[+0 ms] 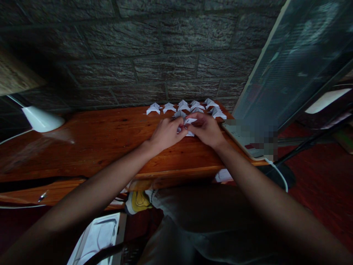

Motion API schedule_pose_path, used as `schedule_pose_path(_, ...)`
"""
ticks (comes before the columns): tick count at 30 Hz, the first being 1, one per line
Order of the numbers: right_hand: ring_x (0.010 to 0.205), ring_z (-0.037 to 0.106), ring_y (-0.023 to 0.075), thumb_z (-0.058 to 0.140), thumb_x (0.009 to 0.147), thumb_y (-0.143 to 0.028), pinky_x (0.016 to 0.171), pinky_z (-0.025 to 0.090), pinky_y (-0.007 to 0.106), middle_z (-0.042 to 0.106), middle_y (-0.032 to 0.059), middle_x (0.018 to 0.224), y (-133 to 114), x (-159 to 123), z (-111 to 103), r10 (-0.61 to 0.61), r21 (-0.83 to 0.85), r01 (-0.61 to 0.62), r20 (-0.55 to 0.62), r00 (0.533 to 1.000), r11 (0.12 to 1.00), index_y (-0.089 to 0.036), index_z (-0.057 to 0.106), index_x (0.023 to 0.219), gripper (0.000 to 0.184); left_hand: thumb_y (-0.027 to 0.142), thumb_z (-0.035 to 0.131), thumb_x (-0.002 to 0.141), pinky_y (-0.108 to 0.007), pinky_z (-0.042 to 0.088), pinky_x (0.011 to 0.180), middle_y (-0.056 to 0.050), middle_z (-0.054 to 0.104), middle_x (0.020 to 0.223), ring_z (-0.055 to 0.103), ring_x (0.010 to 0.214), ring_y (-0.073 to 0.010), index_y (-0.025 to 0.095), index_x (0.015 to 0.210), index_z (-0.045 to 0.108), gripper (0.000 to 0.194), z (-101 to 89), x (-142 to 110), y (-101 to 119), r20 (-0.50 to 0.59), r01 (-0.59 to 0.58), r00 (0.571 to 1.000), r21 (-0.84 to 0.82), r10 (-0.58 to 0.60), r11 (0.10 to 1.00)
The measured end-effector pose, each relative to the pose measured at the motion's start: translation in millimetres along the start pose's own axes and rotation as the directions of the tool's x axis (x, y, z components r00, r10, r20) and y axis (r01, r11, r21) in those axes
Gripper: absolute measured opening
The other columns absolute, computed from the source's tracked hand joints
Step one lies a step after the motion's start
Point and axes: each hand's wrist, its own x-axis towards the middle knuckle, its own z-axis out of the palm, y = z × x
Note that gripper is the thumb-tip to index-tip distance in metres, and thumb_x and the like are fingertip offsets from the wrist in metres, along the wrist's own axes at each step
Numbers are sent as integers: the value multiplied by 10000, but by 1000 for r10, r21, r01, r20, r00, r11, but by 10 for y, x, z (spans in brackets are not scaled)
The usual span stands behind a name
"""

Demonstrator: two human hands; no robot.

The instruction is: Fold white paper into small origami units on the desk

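Between my two hands is a small folded white paper piece (189, 120), just above the wooden table. My left hand (169, 133) pinches it from the left, and my right hand (205, 128) grips it from the right with thumb and fingers. Part of the paper is hidden behind my fingers. Right behind my hands, several similar folded paper pieces (183, 105) stand in loose rows near the wall, with peaked tops. One more paper piece (153, 108) marks the left end of the group.
The wooden table (91, 140) runs along a dark stone-block wall (165, 66). A white lamp base (42, 118) stands at left. A tablet-like device (239, 136) with a white cable lies at the right edge. Below left is an open white box (100, 235).
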Motion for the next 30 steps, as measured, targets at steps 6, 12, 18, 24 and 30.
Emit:
schedule_pose_path(6, 730, 635, 156, 708, 739, -234, 698, 515, 288, 739, 29, 917, -7, 27, 0, 15, -19, -15, -19, 1000, 1000, -177, 717, 971, 239, 221, 593, 847, -291, 446, 668, -19, 689, 711, 631, 626, -161, 167, 844, 657, 84, 10, -4, -1, -32, -10, 999, -36, 9, 999)
schedule_pose_path(12, 729, 651, 165, 747, 725, -254, 692, 519, 286, 734, 14, 837, 41, 42, -34, 68, 126, -76, 65, 996, 989, -175, 734, 964, 252, 226, 598, 841, -296, 442, 679, -19, 671, 705, 602, 623, -157, 172, 818, 643, 74, 2, -4, -3, -24, -28, 999, -92, 26, 995)
schedule_pose_path(18, 773, 683, 177, 804, 689, -253, 740, 544, 305, 753, 12, 849, 78, 44, -88, 122, 239, -140, 85, 989, 961, -182, 754, 964, 289, 187, 601, 820, -265, 448, 683, 13, 654, 688, 581, 617, -127, 183, 835, 630, 33, -31, 4, 3, -27, -43, 999, -222, 38, 974)
schedule_pose_path(24, 808, 685, 144, 828, 718, -331, 823, 566, 309, 772, 5, 905, -6, 37, -180, 138, 309, -183, 160, 977, 933, -202, 780, 961, 280, 190, 608, 803, -256, 430, 662, 12, 654, 702, 568, 622, -118, 181, 823, 627, 29, -46, 17, 0, -46, -20, 999, -260, 8, 965)
schedule_pose_path(30, 813, 695, 135, 879, 667, -460, 821, 596, 299, 773, 4, 878, 1, 33, -251, 179, 385, -257, 226, 958, 886, -212, 784, 940, 381, 190, 618, 793, -262, 438, 682, 1, 677, 753, 584, 653, -122, 182, 808, 615, 18, -45, 18, -10, -32, -18, 999, -271, 10, 962)
